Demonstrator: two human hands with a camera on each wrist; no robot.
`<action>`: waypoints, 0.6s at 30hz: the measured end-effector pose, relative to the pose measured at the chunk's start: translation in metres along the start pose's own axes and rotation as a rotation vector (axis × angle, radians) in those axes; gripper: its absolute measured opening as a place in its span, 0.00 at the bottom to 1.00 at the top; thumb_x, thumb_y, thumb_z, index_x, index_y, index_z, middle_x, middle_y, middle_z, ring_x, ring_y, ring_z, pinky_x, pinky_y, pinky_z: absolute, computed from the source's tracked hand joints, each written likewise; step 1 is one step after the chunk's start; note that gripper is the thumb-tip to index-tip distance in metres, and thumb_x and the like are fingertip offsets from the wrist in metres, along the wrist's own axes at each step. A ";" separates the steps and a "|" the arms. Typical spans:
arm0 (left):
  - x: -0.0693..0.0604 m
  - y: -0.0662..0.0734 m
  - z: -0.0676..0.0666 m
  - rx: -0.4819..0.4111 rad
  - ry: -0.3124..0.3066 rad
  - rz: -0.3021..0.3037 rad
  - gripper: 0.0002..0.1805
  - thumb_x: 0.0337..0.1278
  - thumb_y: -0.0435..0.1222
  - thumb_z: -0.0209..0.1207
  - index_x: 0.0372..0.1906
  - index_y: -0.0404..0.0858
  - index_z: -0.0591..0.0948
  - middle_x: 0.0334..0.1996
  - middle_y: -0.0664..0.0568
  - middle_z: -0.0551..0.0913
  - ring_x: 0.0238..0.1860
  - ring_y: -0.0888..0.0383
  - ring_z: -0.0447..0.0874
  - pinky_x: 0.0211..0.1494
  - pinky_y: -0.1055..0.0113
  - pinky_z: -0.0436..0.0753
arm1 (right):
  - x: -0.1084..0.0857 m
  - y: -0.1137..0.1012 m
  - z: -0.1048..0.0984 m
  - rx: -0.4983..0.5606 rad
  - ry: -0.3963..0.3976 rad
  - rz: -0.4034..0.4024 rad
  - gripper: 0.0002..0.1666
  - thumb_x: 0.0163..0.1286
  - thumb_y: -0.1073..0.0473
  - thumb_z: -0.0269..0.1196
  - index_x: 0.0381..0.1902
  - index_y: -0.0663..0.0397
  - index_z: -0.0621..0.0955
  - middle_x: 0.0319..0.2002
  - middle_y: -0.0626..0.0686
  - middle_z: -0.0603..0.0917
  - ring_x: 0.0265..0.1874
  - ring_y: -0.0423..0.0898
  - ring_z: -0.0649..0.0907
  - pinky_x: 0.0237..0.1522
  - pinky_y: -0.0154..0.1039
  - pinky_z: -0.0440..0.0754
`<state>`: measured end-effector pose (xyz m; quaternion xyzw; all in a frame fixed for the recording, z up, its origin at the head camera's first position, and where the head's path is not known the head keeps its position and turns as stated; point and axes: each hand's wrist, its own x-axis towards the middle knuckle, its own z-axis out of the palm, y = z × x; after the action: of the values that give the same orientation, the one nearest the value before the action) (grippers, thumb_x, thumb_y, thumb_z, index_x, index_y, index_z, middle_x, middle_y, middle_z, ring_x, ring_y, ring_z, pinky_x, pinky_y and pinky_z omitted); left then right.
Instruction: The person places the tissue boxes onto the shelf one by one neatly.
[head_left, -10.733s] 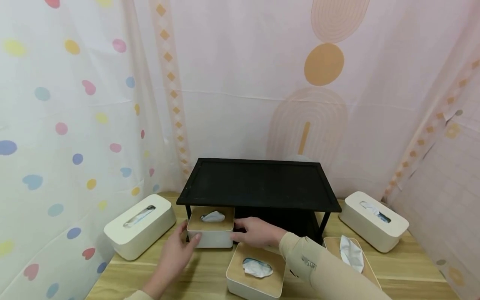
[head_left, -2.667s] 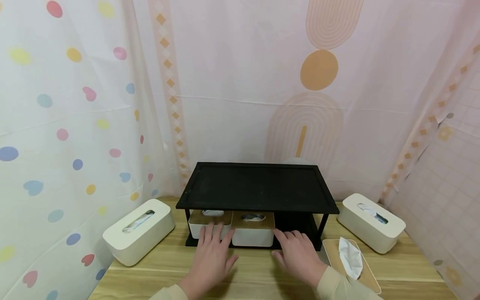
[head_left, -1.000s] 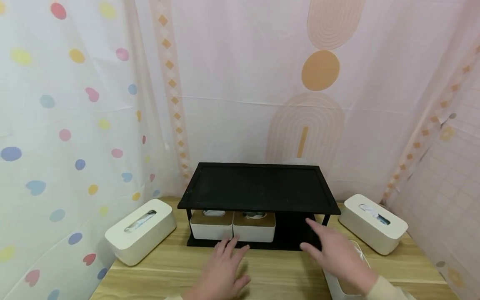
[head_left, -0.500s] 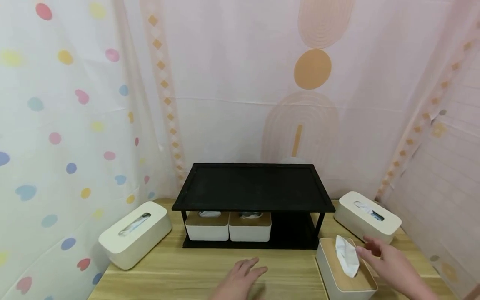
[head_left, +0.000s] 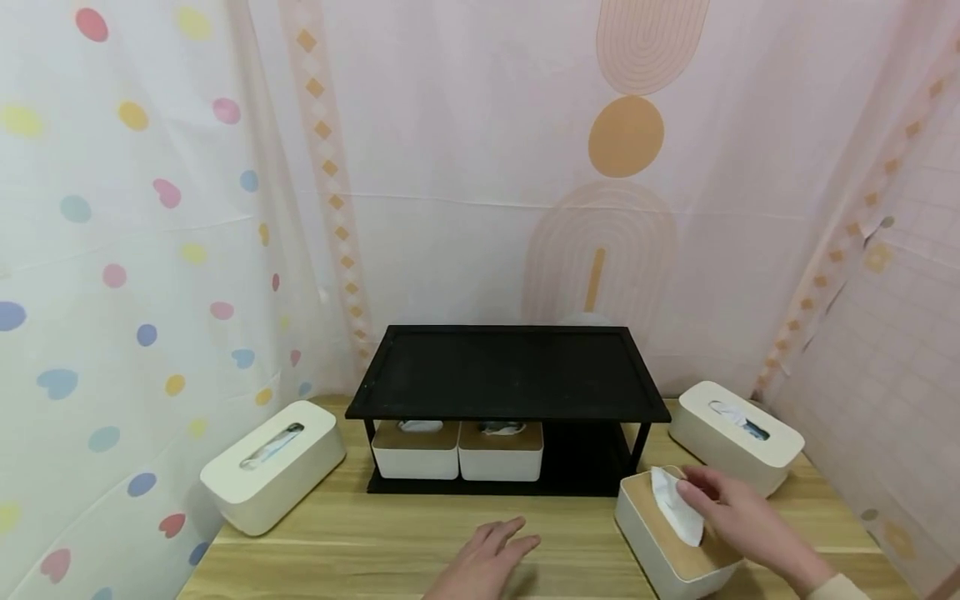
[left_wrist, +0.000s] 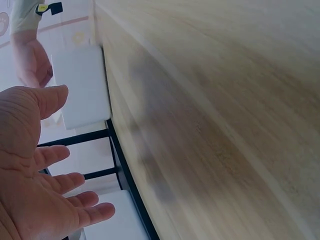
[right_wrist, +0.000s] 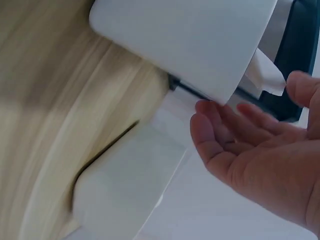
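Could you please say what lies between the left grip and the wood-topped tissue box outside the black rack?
The head view shows only bare tabletop between the left grip and the tissue box.

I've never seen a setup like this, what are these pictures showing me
There's no machine, just a person's left hand and right hand. The widest picture comes from a head camera looking down; the other two, from a camera on each wrist. On the table stand a black shelf with two wood-topped tissue boxes on its lower level, a white tissue box to either side, and a third wood-topped box at right. The right hand's fingers are at that box's edge; whether they grip it is unclear. The left hand holds nothing.
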<state>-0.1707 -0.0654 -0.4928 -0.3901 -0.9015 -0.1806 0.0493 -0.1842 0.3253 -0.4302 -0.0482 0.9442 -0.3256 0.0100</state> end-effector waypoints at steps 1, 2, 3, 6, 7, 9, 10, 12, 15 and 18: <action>0.001 0.000 0.001 0.003 0.003 0.003 0.43 0.68 0.71 0.57 0.75 0.46 0.76 0.73 0.42 0.77 0.68 0.45 0.79 0.65 0.53 0.85 | 0.003 -0.004 0.003 0.009 -0.012 -0.032 0.35 0.85 0.46 0.58 0.70 0.73 0.76 0.64 0.68 0.85 0.59 0.58 0.87 0.53 0.42 0.87; 0.002 0.000 0.002 -0.002 0.004 0.003 0.44 0.68 0.71 0.57 0.75 0.46 0.76 0.73 0.43 0.77 0.68 0.45 0.79 0.65 0.53 0.85 | 0.006 -0.008 0.006 0.018 -0.028 -0.069 0.34 0.84 0.47 0.58 0.70 0.72 0.76 0.64 0.67 0.85 0.59 0.58 0.87 0.52 0.41 0.87; 0.003 0.000 0.004 -0.008 0.003 0.004 0.44 0.68 0.71 0.56 0.75 0.46 0.76 0.74 0.43 0.77 0.68 0.46 0.79 0.65 0.52 0.85 | 0.008 -0.011 0.010 0.024 -0.043 -0.115 0.33 0.84 0.48 0.59 0.70 0.72 0.77 0.64 0.66 0.85 0.58 0.59 0.87 0.52 0.40 0.86; 0.007 -0.001 0.012 -0.030 -0.013 0.003 0.44 0.70 0.71 0.54 0.78 0.46 0.73 0.75 0.46 0.77 0.69 0.48 0.78 0.65 0.54 0.85 | 0.017 -0.021 0.019 0.051 -0.126 -0.229 0.31 0.84 0.48 0.58 0.70 0.69 0.77 0.66 0.65 0.84 0.63 0.64 0.85 0.56 0.40 0.86; 0.008 0.001 0.012 -0.047 -0.028 -0.007 0.44 0.70 0.71 0.54 0.78 0.46 0.72 0.75 0.46 0.76 0.70 0.48 0.78 0.66 0.54 0.85 | 0.019 -0.025 0.022 0.061 -0.165 -0.259 0.31 0.85 0.48 0.58 0.71 0.68 0.76 0.67 0.65 0.83 0.65 0.66 0.83 0.57 0.41 0.86; 0.010 0.006 0.010 -0.073 -0.065 -0.029 0.45 0.70 0.71 0.55 0.80 0.47 0.71 0.76 0.48 0.75 0.71 0.50 0.78 0.67 0.55 0.85 | 0.023 -0.030 0.027 0.087 -0.239 -0.302 0.32 0.86 0.47 0.56 0.73 0.66 0.75 0.70 0.65 0.81 0.67 0.67 0.81 0.58 0.41 0.85; 0.011 0.009 0.008 -0.089 -0.084 -0.045 0.45 0.69 0.70 0.56 0.80 0.48 0.70 0.77 0.50 0.75 0.72 0.51 0.77 0.67 0.55 0.84 | 0.023 -0.033 0.029 0.102 -0.266 -0.306 0.32 0.86 0.47 0.56 0.74 0.64 0.75 0.71 0.64 0.80 0.68 0.67 0.80 0.58 0.40 0.85; 0.013 0.019 -0.001 -0.135 -0.133 -0.096 0.47 0.67 0.71 0.58 0.81 0.49 0.70 0.77 0.52 0.74 0.73 0.51 0.77 0.69 0.54 0.84 | 0.021 -0.035 0.030 0.130 -0.282 -0.306 0.32 0.87 0.47 0.55 0.75 0.64 0.74 0.72 0.65 0.79 0.69 0.67 0.80 0.57 0.37 0.84; 0.016 0.027 0.000 -0.254 -0.187 -0.157 0.45 0.66 0.66 0.63 0.81 0.50 0.70 0.78 0.54 0.74 0.74 0.52 0.77 0.70 0.53 0.83 | 0.011 -0.028 0.028 0.149 -0.175 -0.241 0.31 0.86 0.49 0.57 0.75 0.66 0.74 0.70 0.65 0.81 0.64 0.60 0.84 0.54 0.34 0.84; 0.024 0.009 0.036 -0.451 -0.241 -0.169 0.43 0.67 0.61 0.66 0.82 0.55 0.68 0.77 0.56 0.75 0.71 0.57 0.80 0.67 0.57 0.85 | -0.001 -0.013 0.020 0.167 -0.068 -0.085 0.33 0.85 0.50 0.58 0.73 0.71 0.73 0.66 0.67 0.83 0.60 0.54 0.86 0.52 0.34 0.86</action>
<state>-0.1784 -0.0303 -0.5177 -0.3334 -0.8672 -0.3328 -0.1618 -0.1808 0.3033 -0.4379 -0.0982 0.9099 -0.4017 0.0324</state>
